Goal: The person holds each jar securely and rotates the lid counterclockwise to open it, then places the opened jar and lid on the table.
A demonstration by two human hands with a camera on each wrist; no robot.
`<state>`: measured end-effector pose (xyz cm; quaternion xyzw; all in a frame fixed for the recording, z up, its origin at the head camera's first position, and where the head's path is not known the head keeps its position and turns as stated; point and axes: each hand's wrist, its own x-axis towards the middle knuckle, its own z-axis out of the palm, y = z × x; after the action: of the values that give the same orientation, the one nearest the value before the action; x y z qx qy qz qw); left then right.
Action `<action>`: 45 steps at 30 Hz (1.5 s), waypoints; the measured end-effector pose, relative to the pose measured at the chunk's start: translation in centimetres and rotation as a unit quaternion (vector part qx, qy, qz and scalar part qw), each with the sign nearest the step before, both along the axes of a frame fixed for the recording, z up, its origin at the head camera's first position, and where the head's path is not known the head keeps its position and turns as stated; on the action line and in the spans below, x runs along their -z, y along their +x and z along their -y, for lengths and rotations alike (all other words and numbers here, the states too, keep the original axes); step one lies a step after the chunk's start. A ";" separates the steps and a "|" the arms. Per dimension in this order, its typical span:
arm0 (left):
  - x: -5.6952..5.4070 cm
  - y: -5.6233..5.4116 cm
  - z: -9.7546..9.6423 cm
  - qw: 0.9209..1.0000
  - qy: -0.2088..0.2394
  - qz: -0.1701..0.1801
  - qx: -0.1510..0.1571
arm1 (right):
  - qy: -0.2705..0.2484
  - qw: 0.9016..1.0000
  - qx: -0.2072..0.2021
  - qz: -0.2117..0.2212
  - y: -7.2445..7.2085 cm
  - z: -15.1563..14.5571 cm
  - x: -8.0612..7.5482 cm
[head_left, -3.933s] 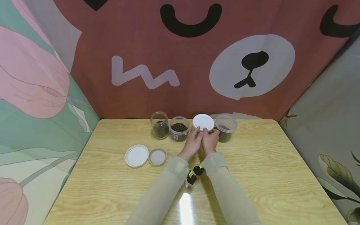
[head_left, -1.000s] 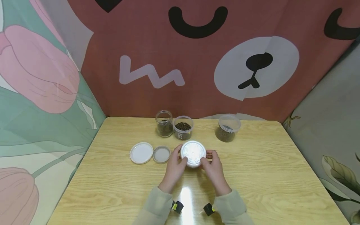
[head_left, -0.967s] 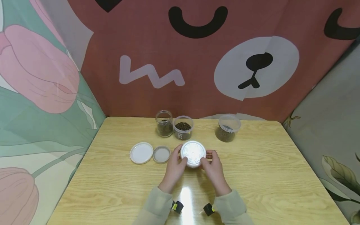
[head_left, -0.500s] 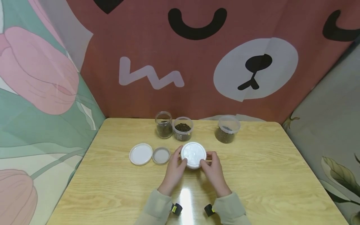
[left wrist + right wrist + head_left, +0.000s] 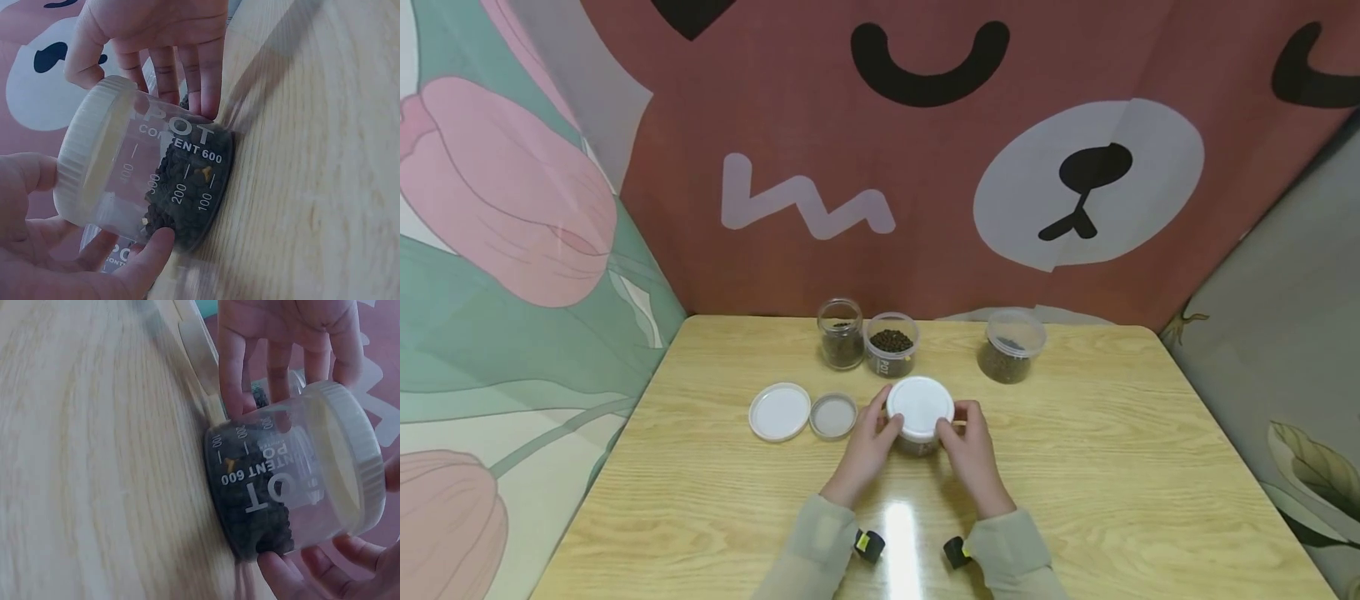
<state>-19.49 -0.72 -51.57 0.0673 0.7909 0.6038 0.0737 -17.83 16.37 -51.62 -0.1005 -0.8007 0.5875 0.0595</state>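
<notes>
Both hands hold a clear plastic jar [image 5: 187, 156] with a ribbed white screw lid [image 5: 921, 407] and dark pellets inside. It is close to the tabletop in front of the other containers; whether its base touches the wood I cannot tell. My left hand [image 5: 865, 446] grips its left side, with the thumb at the lid's rim. On the right side, my right hand [image 5: 972, 450] grips in the same way. White print with "POT", "CONTENT 600" and a measuring scale shows on the jar wall [image 5: 262, 487]. The lid is on the jar.
At the back stand an uncovered glass jar [image 5: 842, 348] and an uncovered plastic tub [image 5: 891, 362], both with dark contents. Another clear tub [image 5: 1009, 358] stands to their right. A white lid [image 5: 779, 412] and a smaller greyish lid [image 5: 833, 416] lie at left on the wooden table [image 5: 1112, 467].
Since the oldest frame, the white-lidded jar has come forward from the back row, held in both hands. In the last half second it has tipped slightly, showing more of its side below the lid.
</notes>
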 end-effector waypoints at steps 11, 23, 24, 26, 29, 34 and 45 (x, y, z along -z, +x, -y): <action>0.4 -0.5 0.1 1.000 0.029 0.011 0.000 | -0.003 1.000 -0.015 -0.013 -0.3 -0.5 0.8; 0.8 -0.7 -0.1 0.999 0.039 -0.002 -0.002 | -0.041 0.997 -0.056 0.015 -0.1 -1.1 1.4; 0.8 -0.7 -0.1 0.999 0.040 -0.003 -0.001 | -0.046 0.997 -0.067 0.018 -0.1 -1.2 1.5; 0.8 -0.6 -0.1 0.999 0.040 -0.005 -0.002 | -0.060 0.994 -0.089 0.013 -0.1 -1.5 2.0; 0.8 -0.6 -0.2 0.999 0.041 -0.007 -0.002 | -0.080 0.990 -0.115 0.006 -0.2 -1.7 2.3; 0.7 -0.7 -0.1 0.999 0.043 -0.001 -0.003 | -0.061 0.988 -0.140 0.004 -0.9 -1.7 2.9; 0.5 -0.6 0.1 0.998 0.060 0.000 0.011 | -0.035 0.990 -0.137 -0.009 -2.0 -1.4 4.0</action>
<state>-20.09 -0.79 -52.05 0.0798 0.7524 0.6494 0.0762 -19.82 17.74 -55.66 0.0138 -0.7853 0.6187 -0.0178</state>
